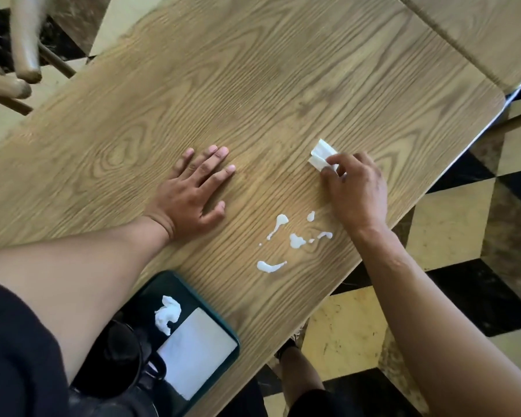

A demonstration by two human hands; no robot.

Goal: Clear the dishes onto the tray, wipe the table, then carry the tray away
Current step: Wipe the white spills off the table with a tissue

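Observation:
My left hand (pixel 193 191) lies flat on the wooden table (pixel 253 85), fingers spread, holding nothing. My right hand (pixel 355 188) pinches a folded white napkin (pixel 321 153) against the tabletop. Several white liquid spills (pixel 295 240) streak the wood just below and left of my right hand. A dark green tray (pixel 229 335) sits at the near table edge, partly under my left forearm. On it lie a crumpled white tissue (pixel 167 314), a flat white napkin (pixel 194 347) and a black mug (pixel 124 359).
A wooden chair (pixel 24 49) stands beyond the table's far left edge. A second wooden table (pixel 478 31) abuts at the top right. Checkered black-and-cream floor tiles (pixel 463 236) lie to the right. My leg and foot (pixel 295 365) show beneath the table edge.

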